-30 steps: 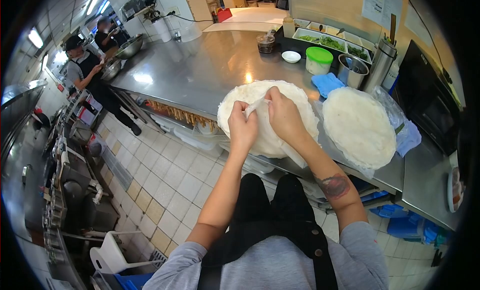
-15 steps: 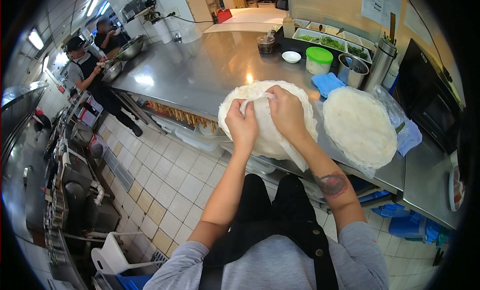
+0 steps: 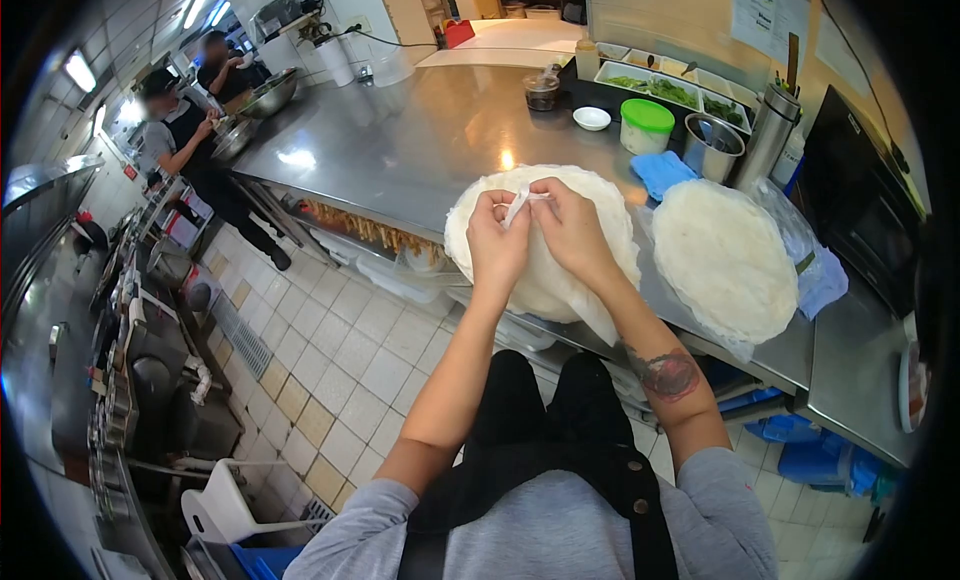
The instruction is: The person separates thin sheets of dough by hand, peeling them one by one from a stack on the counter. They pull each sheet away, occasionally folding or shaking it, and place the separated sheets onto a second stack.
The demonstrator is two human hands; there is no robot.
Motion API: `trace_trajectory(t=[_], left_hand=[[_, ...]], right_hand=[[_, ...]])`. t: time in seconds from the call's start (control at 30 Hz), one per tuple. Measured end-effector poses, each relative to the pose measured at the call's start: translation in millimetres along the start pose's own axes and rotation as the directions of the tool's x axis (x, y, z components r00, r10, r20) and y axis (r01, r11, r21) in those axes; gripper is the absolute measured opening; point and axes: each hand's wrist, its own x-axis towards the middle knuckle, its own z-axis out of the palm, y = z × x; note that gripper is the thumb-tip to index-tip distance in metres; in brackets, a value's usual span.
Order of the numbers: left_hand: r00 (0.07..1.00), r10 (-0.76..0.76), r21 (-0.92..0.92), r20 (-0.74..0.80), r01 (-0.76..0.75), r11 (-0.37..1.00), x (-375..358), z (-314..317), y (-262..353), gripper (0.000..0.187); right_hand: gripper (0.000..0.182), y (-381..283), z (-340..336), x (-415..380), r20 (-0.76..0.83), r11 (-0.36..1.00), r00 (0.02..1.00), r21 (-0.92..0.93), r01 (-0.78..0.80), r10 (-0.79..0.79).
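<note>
My left hand (image 3: 497, 245) and my right hand (image 3: 575, 235) are close together over a round stack of thin white dough wrappers (image 3: 610, 205). Fingertips of both hands pinch the far edge of the top wrapper (image 3: 548, 275), which is gathered into a small fold between them. The rest of this sheet slopes back toward me, one flap hanging past the counter's front edge under my right forearm. To the right lies a second round stack of wrappers (image 3: 725, 265) on plastic film.
Behind the stacks stand a green-lidded tub (image 3: 647, 126), a blue cloth (image 3: 662, 174), a metal pot (image 3: 713, 148), a steel flask (image 3: 768, 135) and trays of greens (image 3: 650, 85). Two people work with metal bowls (image 3: 270, 95) at the counter's (image 3: 400, 130) far left end.
My hands have drawn closer together, and the wrapper's edge has come up into a narrower fold between my fingertips. The view has shifted slightly.
</note>
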Motion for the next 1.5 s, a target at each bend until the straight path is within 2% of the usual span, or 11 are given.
trace_trajectory(t=[0.17, 0.27, 0.47, 0.67, 0.87, 0.97, 1.07, 1.17, 1.27, 1.4, 1.5], left_hand=[[0.995, 0.094, 0.082, -0.038, -0.09, 0.993, 4, -4, -11, 0.008], [0.985, 0.15, 0.167, -0.084, -0.134, 0.977, 2, -5, -9, 0.01], [0.976, 0.187, 0.106, -0.114, -0.176, 0.979, -1, -4, -2, 0.01], [0.997, -0.023, 0.019, 0.07, 0.022, 1.0, 5, -6, -13, 0.013], [0.992, 0.048, -0.015, 0.116, -0.046, 0.999, 9, 0, -15, 0.008], [0.994, 0.088, 0.029, 0.061, -0.09, 0.995, 7, -4, -10, 0.006], [0.997, 0.074, 0.093, 0.02, -0.075, 0.993, 5, -7, -9, 0.009], [0.996, 0.009, 0.115, -0.086, 0.001, 0.993, 2, -11, -2, 0.011], [0.989, -0.007, 0.05, -0.144, 0.015, 0.999, 3, -14, -7, 0.013], [0.976, 0.21, 0.027, -0.055, -0.208, 0.978, 9, -11, -27, 0.015], [0.955, -0.211, -0.246, 0.206, 0.26, 0.934, 5, -13, -15, 0.02]], right_hand=[[0.018, -1, -9, 0, 0.036, 0.996, 0.999, -0.083, 0.015, -0.012], [0.015, 8, -10, -1, -0.048, 0.985, 0.994, -0.144, 0.093, -0.101], [0.014, 3, -10, -2, -0.294, 0.981, 0.955, -0.19, -0.029, -0.029], [0.019, -8, -18, -1, -0.027, 0.981, 0.983, -0.068, -0.183, 0.181], [0.028, 12, -8, 0, -0.059, 0.994, 0.993, -0.04, 0.104, -0.106], [0.032, 1, -22, 1, 0.097, 0.997, 0.993, 0.027, -0.067, 0.064], [0.025, 4, -27, 1, 0.051, 0.993, 0.998, -0.118, -0.031, 0.037], [0.023, 4, -30, 2, -0.225, 0.962, 0.973, -0.274, -0.016, -0.048], [0.024, 1, -35, 3, -0.366, 0.998, 0.93, -0.049, -0.05, 0.029], [0.023, -9, -38, -1, -0.113, 0.979, 0.983, -0.128, -0.159, 0.144], [0.021, 0, -32, -2, -0.009, 0.983, 0.989, 0.107, -0.146, 0.148]])
